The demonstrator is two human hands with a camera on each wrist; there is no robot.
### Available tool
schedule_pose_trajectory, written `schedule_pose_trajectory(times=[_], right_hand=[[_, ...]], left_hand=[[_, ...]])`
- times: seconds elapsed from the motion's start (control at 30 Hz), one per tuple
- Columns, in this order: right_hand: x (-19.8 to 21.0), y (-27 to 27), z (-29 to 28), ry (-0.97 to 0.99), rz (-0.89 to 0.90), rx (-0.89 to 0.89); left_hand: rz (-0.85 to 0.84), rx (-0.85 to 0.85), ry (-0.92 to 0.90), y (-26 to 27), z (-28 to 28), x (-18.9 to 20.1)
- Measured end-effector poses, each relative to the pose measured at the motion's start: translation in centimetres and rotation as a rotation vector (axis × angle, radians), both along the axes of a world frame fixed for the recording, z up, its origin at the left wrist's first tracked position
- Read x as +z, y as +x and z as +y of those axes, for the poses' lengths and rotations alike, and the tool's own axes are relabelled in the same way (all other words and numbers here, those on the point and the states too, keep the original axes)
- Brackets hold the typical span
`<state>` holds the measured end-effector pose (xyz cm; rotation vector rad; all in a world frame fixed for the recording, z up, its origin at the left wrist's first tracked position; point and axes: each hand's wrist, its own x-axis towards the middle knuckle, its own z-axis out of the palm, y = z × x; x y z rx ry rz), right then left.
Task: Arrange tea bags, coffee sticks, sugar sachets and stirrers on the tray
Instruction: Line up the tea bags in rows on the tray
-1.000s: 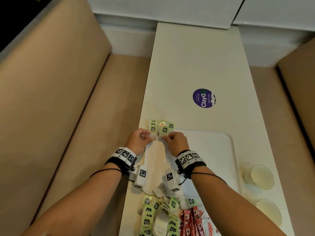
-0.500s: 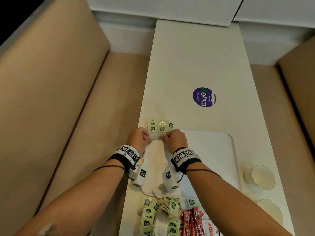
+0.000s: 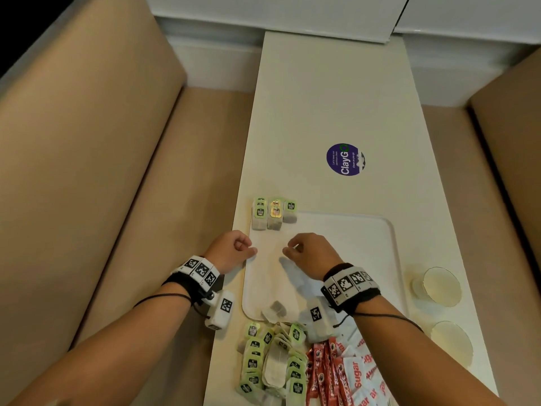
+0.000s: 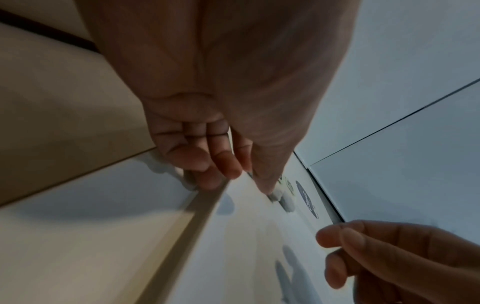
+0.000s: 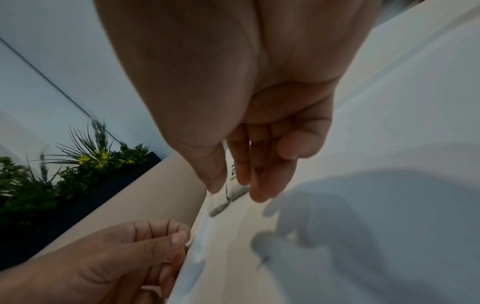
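Your left hand (image 3: 231,253) is hovering at the tray's (image 3: 351,230) left edge, fingers loosely curled, holding nothing. Your right hand (image 3: 313,253) is hovering over the tray's left half, fingers also loosely curled and empty; the left wrist view is showing its thumb and forefinger close together with nothing between them.

Three tea bags (image 3: 273,213) are lying side by side at the tray's far left corner, touching one another, green tags pointing away from you and overhanging the tray's far rim. The middle one is showing a yellowish tag, the outer two green tags with black labels. Their white pouches are resting on the tray surface.

One loose tea bag (image 3: 276,309) is lying at the tray's near edge, white with a dark patch, tag not clear.

Off the tray, at the table's near edge, a heap of tea bags (image 3: 272,364) with green tags is sitting left of red coffee sticks (image 3: 322,373), and white sugar sachets (image 3: 363,373) with red lettering are lying right of those, all touching or overlapping.

Two paper cups (image 3: 440,285) are standing near the table's right edge, just beside the tray. A purple round sticker (image 3: 345,159) is lying farther up the white table (image 3: 322,98).
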<state>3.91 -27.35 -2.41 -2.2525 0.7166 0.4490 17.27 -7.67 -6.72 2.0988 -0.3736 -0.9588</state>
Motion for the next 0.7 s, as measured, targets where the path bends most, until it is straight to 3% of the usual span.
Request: schedule_pose_trajectory(times=[0.2,0.4,0.7], right_hand=[[1.1,-6.4,1.1,0.073,-0.018,0.119],[1.0,-10.8,3.6,0.088,-0.003,0.22],[1.1,-12.9,6.1,0.009,0.01,0.3]], left_hand=[[0.045,-0.112,-0.04,-3.1,1.6,1.9],[0.119,-0.435,0.001,-6.1,3.2,3.0],[-0.107,-0.662,0.145,-9.5,2.3,4.2]])
